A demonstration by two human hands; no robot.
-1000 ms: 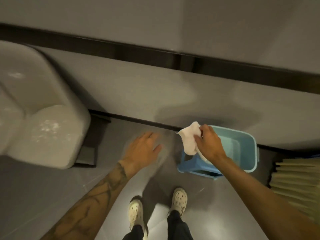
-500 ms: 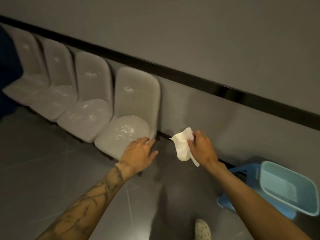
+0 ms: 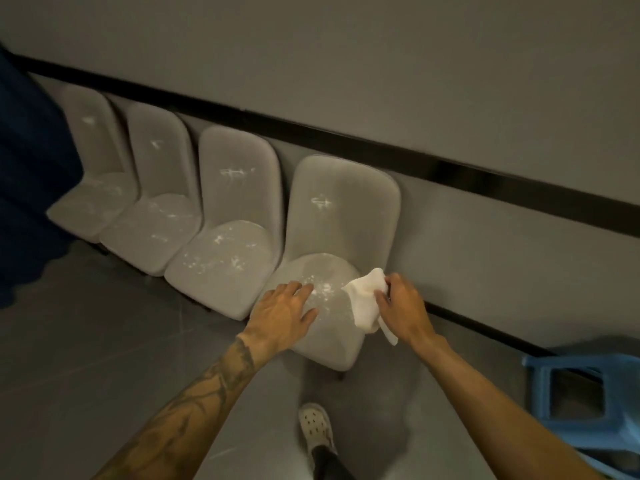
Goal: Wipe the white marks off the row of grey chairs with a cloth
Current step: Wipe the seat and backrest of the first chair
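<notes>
Several grey chairs stand in a row against the wall, each with white marks on seat and backrest. The nearest chair (image 3: 341,216) is at the right end, with white specks on its seat (image 3: 322,289). My left hand (image 3: 282,315) lies flat with fingers spread on the front left of that seat. My right hand (image 3: 401,308) grips a crumpled white cloth (image 3: 363,299) over the seat's right edge. The neighbouring chair (image 3: 225,261) shows scattered white marks too.
A blue plastic stool (image 3: 585,400) stands on the floor at the right, cut off by the frame edge. A dark blue curtain (image 3: 31,188) hangs at the far left. One light perforated shoe (image 3: 315,424) is on the grey floor below the nearest chair.
The view has swung left from the blue basin to the chairs. Both hands have moved onto the nearest chair's seat, the right still holding the cloth.
</notes>
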